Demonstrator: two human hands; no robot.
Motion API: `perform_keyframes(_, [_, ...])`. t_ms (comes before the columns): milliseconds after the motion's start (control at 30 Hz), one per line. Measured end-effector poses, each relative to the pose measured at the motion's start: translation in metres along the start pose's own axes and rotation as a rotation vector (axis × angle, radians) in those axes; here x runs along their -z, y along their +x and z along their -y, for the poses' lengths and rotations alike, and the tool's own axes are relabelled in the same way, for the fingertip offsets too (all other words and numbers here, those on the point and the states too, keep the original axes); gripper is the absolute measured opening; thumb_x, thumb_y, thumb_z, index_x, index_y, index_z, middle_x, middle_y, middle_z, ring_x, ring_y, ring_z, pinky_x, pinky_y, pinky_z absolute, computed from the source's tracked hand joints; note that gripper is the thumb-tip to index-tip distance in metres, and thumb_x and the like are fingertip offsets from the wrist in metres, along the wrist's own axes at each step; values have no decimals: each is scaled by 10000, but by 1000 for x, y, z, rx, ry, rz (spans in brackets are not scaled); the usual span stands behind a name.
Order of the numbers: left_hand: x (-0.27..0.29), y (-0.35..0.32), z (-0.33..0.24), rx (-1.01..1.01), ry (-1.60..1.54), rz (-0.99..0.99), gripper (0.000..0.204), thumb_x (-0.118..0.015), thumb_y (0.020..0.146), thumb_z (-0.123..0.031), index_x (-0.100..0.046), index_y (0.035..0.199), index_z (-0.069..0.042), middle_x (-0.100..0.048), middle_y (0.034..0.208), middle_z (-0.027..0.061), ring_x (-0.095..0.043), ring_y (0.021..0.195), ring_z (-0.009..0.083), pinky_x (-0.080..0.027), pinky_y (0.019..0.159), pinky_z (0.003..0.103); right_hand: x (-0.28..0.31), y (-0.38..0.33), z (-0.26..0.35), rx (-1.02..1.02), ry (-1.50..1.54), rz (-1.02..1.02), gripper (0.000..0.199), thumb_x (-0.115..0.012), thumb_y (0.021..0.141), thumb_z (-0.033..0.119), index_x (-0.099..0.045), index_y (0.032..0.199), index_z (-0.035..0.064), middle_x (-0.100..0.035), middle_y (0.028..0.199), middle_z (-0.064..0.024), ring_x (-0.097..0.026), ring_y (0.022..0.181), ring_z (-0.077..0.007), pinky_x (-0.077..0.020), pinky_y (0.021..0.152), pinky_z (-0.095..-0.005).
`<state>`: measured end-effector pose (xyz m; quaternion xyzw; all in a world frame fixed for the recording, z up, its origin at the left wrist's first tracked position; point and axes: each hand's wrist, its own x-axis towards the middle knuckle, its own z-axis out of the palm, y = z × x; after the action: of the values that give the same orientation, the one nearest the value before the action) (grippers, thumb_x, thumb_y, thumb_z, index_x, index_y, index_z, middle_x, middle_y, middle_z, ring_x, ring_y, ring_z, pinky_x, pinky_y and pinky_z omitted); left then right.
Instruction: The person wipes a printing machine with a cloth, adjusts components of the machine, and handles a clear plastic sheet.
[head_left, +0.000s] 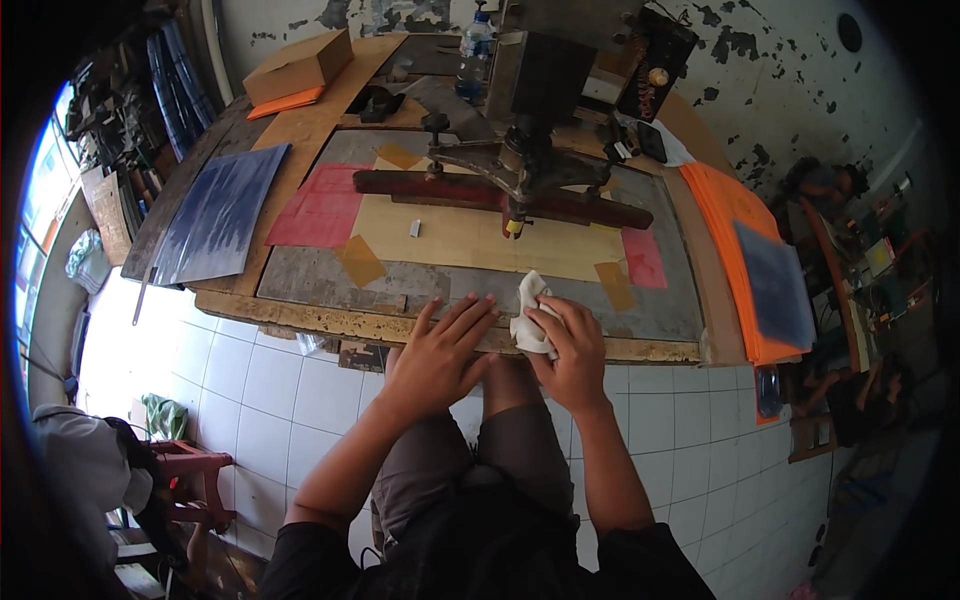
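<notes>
My right hand (pixel 577 350) grips a crumpled white cloth (pixel 530 310) at the near edge of the worktable. To its left, my left hand (pixel 440 355) lies palm down with its fingers spread over the wooden front edge (pixel 300 318), holding nothing. Beyond both hands is a grey metal plate (pixel 450 278) carrying a long tan sheet (pixel 470 240). Pink sheets (pixel 318 208) flank it, and brown tape pieces (pixel 361 262) sit around it. A small pale piece (pixel 415 228) rests on the tan sheet. Over it extends the dark red crossbar (pixel 430 184) of a heavy press (pixel 515 155).
Left on the table lies a blue translucent sheet (pixel 220 210), with a cardboard box (pixel 298 68) behind it. Orange sheets (pixel 715 235) are stacked at right, topped by another blue sheet (pixel 775 285). A water bottle (pixel 474 55) stands behind. Another person (pixel 868 405) is at far right.
</notes>
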<state>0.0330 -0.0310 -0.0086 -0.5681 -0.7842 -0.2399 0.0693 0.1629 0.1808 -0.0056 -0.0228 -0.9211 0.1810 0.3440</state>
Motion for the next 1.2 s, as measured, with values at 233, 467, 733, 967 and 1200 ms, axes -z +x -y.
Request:
perform_keyframes(233, [-2, -24, -32, 136, 40, -45, 622, -659, 1067, -415, -570, 1584, -82, -526, 1677, 119, -446, 1583, 313, -234, 1333, 605, 14, 40, -26, 59, 74, 243, 557, -851, 822, 39, -734, 1359, 125, -655, 1428, -63, -611, 1334, -345, -534, 1105, -479])
perform_keyframes(467, [8, -18, -6, 148, -304, -62, 699, -535, 1107, -423, -419, 1662, -14, -582, 1596, 177, -484, 1555, 371, -135, 1369, 613, -8, 29, 9, 20, -52, 207, 598, -860, 780, 39, -741, 1357, 144, -632, 1450, -81, -589, 1365, -367, -493, 1162, -514])
perform_keyframes(733, [14, -22, -9, 120, -214, -19, 647, -540, 1104, -402, -467, 1634, -38, -535, 1645, 168, -449, 1593, 335, -212, 1353, 574, 33, -11, -33, -107, -121, 91, 598, -857, 751, 24, -778, 1330, 150, -664, 1448, -92, -611, 1341, -370, -472, 1154, -532])
perform_keyframes(967, [0, -21, -22, 115, -121, -53, 548, -588, 1086, -391, -619, 1521, -58, -521, 1641, 180, -374, 1638, 352, -246, 1335, 587, 73, -21, -109, -411, -465, -8, 476, -772, 912, -28, -724, 1377, 62, -617, 1508, -144, -564, 1421, -383, -495, 1186, -506])
perform_keyframes(1200, [-1, -27, -20, 131, -108, -28, 563, -601, 1079, -394, -609, 1534, -63, -509, 1651, 186, -365, 1642, 352, -250, 1331, 588, 16, -23, 31, 142, 91, 302, 649, -847, 793, 66, -739, 1422, 186, -616, 1517, -114, -551, 1458, -372, -444, 1201, -552])
